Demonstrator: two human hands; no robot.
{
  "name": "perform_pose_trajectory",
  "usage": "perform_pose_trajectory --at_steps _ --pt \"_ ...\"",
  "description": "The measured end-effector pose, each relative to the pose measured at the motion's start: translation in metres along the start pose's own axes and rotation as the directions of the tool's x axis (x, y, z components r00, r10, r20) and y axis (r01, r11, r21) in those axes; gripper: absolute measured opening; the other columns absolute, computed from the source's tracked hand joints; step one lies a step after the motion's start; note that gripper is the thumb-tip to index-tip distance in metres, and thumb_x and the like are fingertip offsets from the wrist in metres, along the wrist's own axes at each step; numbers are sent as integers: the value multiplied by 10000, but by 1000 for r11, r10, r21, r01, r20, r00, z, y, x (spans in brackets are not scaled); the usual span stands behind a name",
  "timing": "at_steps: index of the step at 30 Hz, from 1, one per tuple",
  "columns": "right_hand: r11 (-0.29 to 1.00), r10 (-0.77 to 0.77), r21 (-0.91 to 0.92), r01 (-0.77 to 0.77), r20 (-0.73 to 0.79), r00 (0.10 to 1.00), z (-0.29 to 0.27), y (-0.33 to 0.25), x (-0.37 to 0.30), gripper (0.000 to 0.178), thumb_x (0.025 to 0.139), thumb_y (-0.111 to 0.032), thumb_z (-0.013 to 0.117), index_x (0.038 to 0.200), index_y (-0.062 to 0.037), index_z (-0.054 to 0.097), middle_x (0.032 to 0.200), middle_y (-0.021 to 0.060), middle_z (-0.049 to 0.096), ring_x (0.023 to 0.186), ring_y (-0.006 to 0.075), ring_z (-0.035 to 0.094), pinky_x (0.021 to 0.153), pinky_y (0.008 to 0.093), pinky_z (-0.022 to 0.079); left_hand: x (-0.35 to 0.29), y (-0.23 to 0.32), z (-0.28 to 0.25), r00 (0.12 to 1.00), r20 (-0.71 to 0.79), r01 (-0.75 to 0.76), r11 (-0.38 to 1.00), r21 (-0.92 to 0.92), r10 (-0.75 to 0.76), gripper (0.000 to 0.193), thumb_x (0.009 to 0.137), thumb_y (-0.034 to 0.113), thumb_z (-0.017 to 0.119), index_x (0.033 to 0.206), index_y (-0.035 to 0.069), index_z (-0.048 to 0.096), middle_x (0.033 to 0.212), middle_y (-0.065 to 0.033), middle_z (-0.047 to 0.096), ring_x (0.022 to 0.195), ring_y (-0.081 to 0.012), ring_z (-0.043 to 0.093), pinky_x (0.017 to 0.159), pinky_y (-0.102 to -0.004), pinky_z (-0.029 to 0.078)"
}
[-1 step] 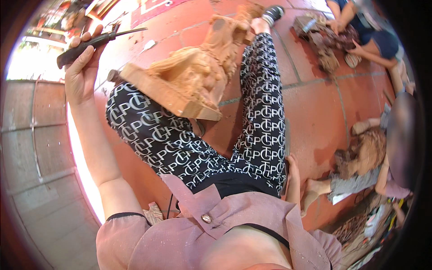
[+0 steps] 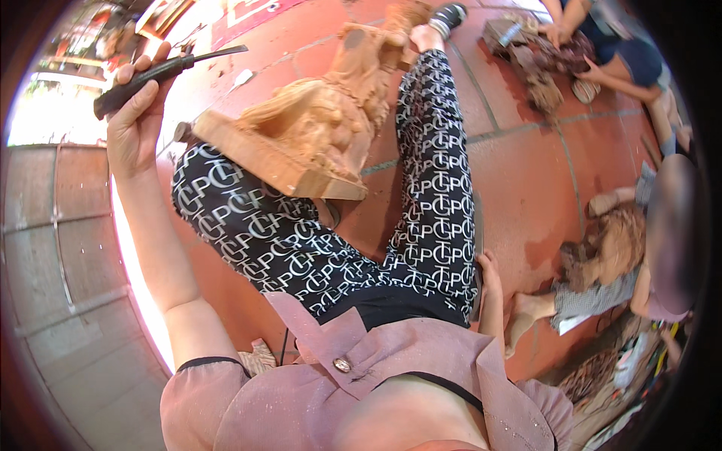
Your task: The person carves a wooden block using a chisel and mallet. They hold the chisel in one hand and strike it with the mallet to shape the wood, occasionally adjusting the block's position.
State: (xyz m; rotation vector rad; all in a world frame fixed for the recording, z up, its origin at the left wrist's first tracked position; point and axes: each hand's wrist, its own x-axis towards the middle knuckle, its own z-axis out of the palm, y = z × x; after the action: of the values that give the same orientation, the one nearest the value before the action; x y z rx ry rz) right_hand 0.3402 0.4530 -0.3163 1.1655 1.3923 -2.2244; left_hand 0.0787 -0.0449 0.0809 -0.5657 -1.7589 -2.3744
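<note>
One slim-bladed metal chisel with a black handle [image 2: 173,68], its grip clasped in the curled fingers of the left hand [image 2: 135,124]; one right hand [image 2: 489,276] beside the right thigh [image 2: 432,248], its hold I cannot tell. One orange-tan wooden carving [image 2: 331,109], deeply folded and rounded above a flat rectangular base [image 2: 259,158], lies against the left thigh [image 2: 233,199]; two browner carved wooden pieces [image 2: 613,244] are by co-workers [image 2: 635,68].

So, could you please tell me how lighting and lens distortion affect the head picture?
In the head view, glare whites out the upper left near the black-handled tool with a thin metal blade in the left hand; the grey panelled surface bends along the rim; the tan carved wooden figure looks fairly clear.
</note>
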Motion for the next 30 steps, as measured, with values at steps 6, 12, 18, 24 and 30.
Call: perform_pose_trajectory --at_steps 6,12,18,24,30 --pt "980 43 -195 -47 -22 999 8 -51 -14 284 766 -135 659 1010 -43 548 770 43 604 597 141 578 538 265 467 23 -41 47 961 197 177 980 92 -192 338 728 -184 617 855 102 491 1091 -89 592 1293 -374 434 1118 -526 335" --pt "935 -355 84 346 143 924 31 -99 -26 394 734 -123 680 1066 -4 505 815 88 597 591 155 578 511 284 463 24 -70 91 875 259 336 898 283 -409 296 746 -120 647 902 79 492 1072 -99 558 1237 -408 486 1035 -498 451" --pt "893 -450 119 435 285 846 70 -154 -56 449 723 -98 652 1107 15 450 867 103 547 624 166 561 535 297 477 28 -109 123 690 375 392 755 525 -619 240 773 -122 601 920 53 527 1048 -91 580 1177 -310 555 993 -388 480" --pt "865 -451 -1 501 433 780 104 -157 -69 451 692 -43 687 1102 28 513 842 63 593 661 101 555 601 247 457 19 -127 121 560 264 479 567 670 -785 250 789 -57 656 984 46 537 1026 -69 607 1094 -237 604 983 -375 472" --pt "701 -512 -241 671 485 709 129 -155 -72 671 662 -29 666 1306 -67 484 999 72 632 854 150 615 760 289 489 8 -127 130 486 245 388 459 799 -839 214 824 -60 637 998 31 551 1015 -68 618 1067 -206 610 944 -335 484"
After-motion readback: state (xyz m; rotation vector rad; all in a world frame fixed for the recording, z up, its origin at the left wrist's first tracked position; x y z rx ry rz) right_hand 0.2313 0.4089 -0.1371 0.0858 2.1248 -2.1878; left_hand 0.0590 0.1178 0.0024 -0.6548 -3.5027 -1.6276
